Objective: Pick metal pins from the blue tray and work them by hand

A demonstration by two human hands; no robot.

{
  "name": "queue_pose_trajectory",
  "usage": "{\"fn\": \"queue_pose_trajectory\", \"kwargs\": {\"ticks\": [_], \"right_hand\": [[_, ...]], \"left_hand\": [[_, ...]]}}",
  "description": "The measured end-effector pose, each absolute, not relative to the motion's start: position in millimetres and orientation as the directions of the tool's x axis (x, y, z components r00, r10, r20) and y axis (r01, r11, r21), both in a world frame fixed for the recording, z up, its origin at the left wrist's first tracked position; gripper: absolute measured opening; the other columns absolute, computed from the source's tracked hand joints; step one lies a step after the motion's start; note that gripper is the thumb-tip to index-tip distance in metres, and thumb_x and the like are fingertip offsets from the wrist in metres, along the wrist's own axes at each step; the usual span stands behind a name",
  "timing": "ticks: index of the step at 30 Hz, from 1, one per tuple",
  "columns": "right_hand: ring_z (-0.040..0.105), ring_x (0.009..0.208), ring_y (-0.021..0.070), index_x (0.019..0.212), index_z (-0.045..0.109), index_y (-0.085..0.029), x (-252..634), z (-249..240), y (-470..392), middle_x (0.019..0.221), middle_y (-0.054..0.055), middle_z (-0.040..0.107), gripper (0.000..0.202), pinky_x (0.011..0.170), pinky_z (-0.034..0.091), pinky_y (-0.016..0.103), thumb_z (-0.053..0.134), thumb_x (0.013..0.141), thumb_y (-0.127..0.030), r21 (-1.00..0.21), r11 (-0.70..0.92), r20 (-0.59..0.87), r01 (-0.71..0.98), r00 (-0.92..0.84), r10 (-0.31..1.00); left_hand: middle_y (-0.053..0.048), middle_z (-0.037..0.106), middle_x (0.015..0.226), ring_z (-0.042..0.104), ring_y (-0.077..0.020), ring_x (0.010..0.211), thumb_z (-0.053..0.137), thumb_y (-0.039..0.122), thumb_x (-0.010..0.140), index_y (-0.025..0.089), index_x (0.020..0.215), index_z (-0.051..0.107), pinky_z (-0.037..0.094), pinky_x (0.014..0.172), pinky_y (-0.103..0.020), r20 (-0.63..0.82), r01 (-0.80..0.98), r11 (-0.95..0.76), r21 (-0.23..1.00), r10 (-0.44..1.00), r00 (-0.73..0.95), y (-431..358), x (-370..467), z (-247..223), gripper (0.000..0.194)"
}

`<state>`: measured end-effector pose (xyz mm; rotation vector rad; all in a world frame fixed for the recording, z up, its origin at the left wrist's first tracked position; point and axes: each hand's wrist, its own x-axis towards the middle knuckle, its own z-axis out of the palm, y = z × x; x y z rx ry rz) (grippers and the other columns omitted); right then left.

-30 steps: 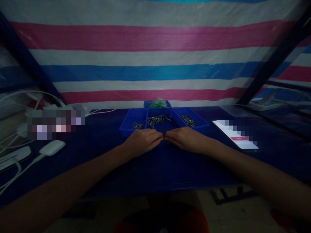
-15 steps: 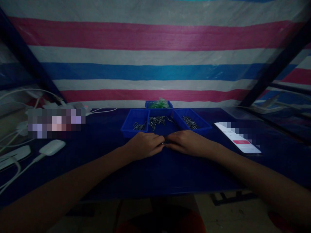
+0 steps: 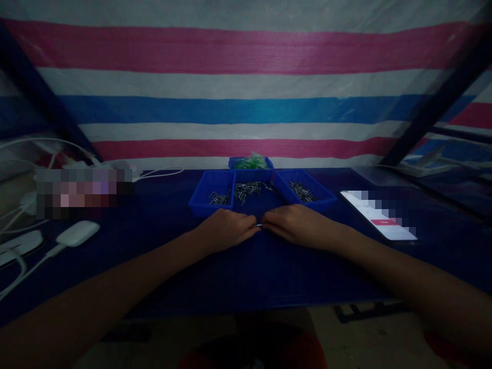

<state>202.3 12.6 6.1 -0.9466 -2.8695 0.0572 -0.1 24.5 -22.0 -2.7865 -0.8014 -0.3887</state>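
My left hand (image 3: 227,229) and my right hand (image 3: 298,224) meet fingertip to fingertip above the blue table, each closed in a pinch. Between them shows a small thin metal piece (image 3: 259,225), its two ends inside the fingers. Just beyond my left hand is a blue bin (image 3: 196,197) with some bent metal pieces in it. Another blue bin (image 3: 325,197), holding many metal pins (image 3: 301,191), stands behind my right hand. A pile of metal pieces (image 3: 248,189) lies between these two bins.
Behind the pile, a small blue bin (image 3: 232,164) holds green plastic packing (image 3: 251,162). A lit phone (image 3: 380,218) lies at right. On the left are a white charger (image 3: 78,233), cables and a blurred patch. A striped sheet (image 3: 246,110) hangs behind the table.
The fingertips have parted slightly, so more of the thin metal piece shows between them. The view has shifted a little; the bins look unchanged.
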Motion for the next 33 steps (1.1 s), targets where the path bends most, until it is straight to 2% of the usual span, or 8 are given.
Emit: {"fn": "queue_pose_trajectory", "kwargs": {"ticks": [8,20,28,33], "right_hand": [[0.054,0.062,0.0127,0.082,0.051,-0.016,204.3,8.5,15.4,0.073,0.004,0.06,0.018,0.055,0.032,0.025,0.037,0.088,-0.024,0.008,0.744,0.166,0.668,-0.735,0.658],[0.054,0.062,0.0132,0.087,0.046,-0.017,206.2,7.9,14.6,0.074,0.003,0.058,0.006,0.054,0.032,0.024,0.043,0.082,-0.02,-0.027,0.761,0.141,0.648,-0.751,0.645],[0.053,0.06,0.0125,0.084,0.047,-0.017,206.1,8.9,15.9,0.072,0.004,0.059,0.013,0.054,0.031,0.025,0.036,0.088,-0.023,0.009,0.741,0.153,0.672,-0.733,0.663],[0.053,0.061,0.012,0.083,0.048,-0.017,204.0,4.5,17.0,0.071,0.003,0.059,0.014,0.056,0.032,0.024,0.037,0.088,-0.022,-0.009,0.769,0.124,0.639,-0.763,0.635]], "left_hand": [[0.001,0.057,0.06,0.054,-0.0105,0.052,0.038,0.023,0.083,0.016,0.074,0.053,0.037,0.048,-0.022,0.302,0.597,-0.796,-0.098,0.548,0.78,19.4,1.9,-14.5,0.019],[0.001,0.06,0.07,0.057,-0.0115,0.057,0.041,0.024,0.085,0.016,0.08,0.05,0.036,0.047,-0.022,0.285,0.593,-0.782,-0.193,0.534,0.796,23.8,-0.4,-19.5,0.014],[0.001,0.058,0.061,0.057,-0.0117,0.053,0.033,0.03,0.09,0.015,0.083,0.051,0.036,0.045,-0.022,0.331,0.62,-0.757,-0.205,0.543,0.772,21.0,-0.5,-14.7,0.024],[0.0,0.059,0.069,0.058,-0.0126,0.065,0.031,0.031,0.091,0.015,0.082,0.054,0.042,0.055,-0.023,0.409,0.566,-0.8,-0.202,0.456,0.791,20.0,-0.7,-14.4,0.03]]}}
